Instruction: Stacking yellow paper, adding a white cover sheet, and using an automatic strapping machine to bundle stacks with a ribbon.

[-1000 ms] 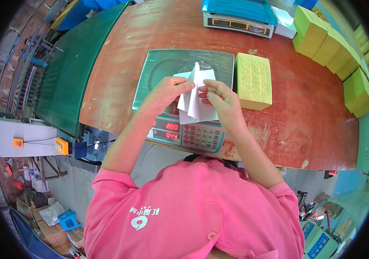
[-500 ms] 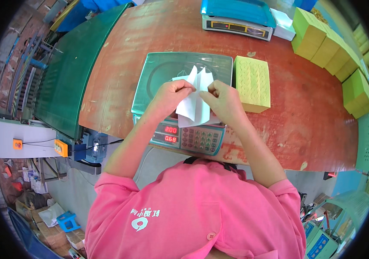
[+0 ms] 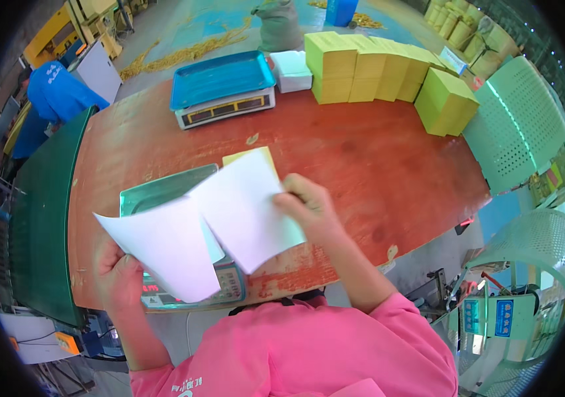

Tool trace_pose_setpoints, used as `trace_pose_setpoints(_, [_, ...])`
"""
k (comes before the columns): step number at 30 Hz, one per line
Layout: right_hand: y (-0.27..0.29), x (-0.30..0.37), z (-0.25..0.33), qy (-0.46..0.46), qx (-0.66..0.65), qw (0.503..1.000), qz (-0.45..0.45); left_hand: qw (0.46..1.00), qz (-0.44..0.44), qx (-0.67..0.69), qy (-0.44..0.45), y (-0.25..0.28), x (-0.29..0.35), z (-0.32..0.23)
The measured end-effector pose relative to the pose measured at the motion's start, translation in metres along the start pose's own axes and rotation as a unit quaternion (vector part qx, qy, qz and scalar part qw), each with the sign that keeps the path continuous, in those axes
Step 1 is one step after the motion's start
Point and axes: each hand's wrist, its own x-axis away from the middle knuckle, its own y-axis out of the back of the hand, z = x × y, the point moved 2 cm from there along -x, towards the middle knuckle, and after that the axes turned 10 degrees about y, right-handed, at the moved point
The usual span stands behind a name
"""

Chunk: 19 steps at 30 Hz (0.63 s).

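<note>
White paper is spread between my hands above the digital scale, as a left piece (image 3: 167, 248) and a right piece (image 3: 246, 212). Whether the two pieces are joined or separate, I cannot tell. My left hand (image 3: 120, 274) grips the outer edge of the left piece, thumb on top. My right hand (image 3: 309, 202) pinches the right piece at its right edge. Beneath the paper, the green-rimmed scale (image 3: 157, 188) shows only its pan's far part and bits of its keypad and red display. A yellow stack (image 3: 248, 156) peeks out behind the right piece, mostly hidden.
At the back of the worn red table (image 3: 362, 172) stand a second scale with a blue tray (image 3: 223, 78), a white paper stack (image 3: 292, 71) and several yellow stacks (image 3: 375, 69). A green surface (image 3: 47, 212) adjoins on the left. A person in blue (image 3: 64, 89) is beyond it.
My hands have moved far apart, spreading the white paper that was bunched between them. The view has swung up and right, so the scale now sits lower left.
</note>
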Motion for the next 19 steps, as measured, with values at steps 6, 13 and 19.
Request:
trace_pose_setpoints(6, [0.192, 0.028, -0.09, -0.106, 0.501, 0.859, -0.003, 0.648, 0.057, -0.705, -0.282, -0.101, -0.071, 0.054])
trace_pose_setpoints(13, [0.352, 0.047, -0.116, -0.071, 0.493, 0.855, -0.143, 0.927, 0.117, -0.356, -0.019, -0.236, -0.168, 0.076])
trace_pose_setpoints(19, [0.431, 0.04, -0.152, -0.009, 0.459, 0.874, -0.157, 0.982, 0.124, -0.136, 0.051, -0.362, -0.281, 0.089])
